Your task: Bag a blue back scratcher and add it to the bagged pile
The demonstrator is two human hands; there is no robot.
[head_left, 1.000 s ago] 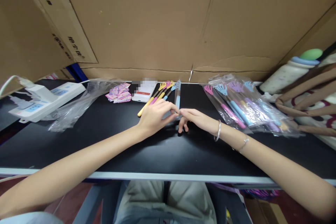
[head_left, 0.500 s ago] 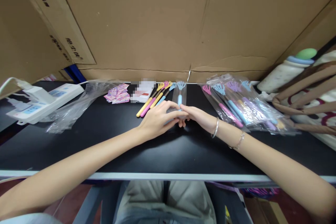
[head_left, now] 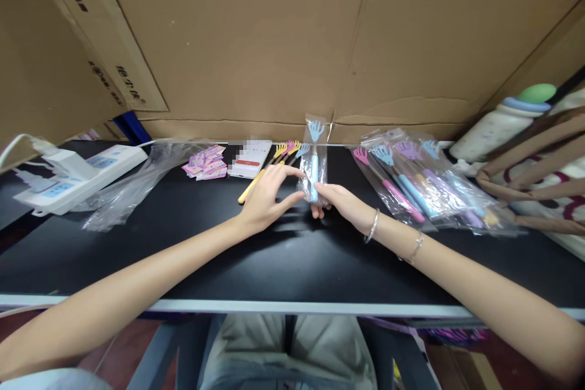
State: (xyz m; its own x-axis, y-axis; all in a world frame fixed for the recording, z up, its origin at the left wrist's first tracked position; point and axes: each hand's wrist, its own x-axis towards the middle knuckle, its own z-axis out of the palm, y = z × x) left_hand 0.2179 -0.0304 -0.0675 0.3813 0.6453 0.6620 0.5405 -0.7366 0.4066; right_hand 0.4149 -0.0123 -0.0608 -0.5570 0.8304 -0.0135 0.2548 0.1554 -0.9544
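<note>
A blue back scratcher point(head_left: 314, 164) in a clear plastic sleeve stands tilted up in front of me, its claw end pointing away. My right hand point(head_left: 336, 198) pinches its handle end between thumb and fingers. Just left of the sleeve is my left hand point(head_left: 269, 195), thumb and forefinger apart and nothing held between them. Behind that hand lie several unwrapped back scratchers point(head_left: 252, 187) in yellow, pink and blue, partly hidden by it. To the right rests a pile of bagged back scratchers point(head_left: 414, 192) in pink, blue and purple.
Pink printed cards point(head_left: 205, 163) and a white booklet point(head_left: 250, 157) lie at the back left. Beside them are empty clear bags point(head_left: 123, 186) and a power strip point(head_left: 77, 177). A white bottle point(head_left: 493, 128) and a fabric bag point(head_left: 539, 170) stand right. Cardboard point(head_left: 256, 36) walls the back.
My left hand has drawn leftward off the sleeve and spread its fingers. The bagged blue back scratcher has tipped upward in my right hand, showing more of its handle.
</note>
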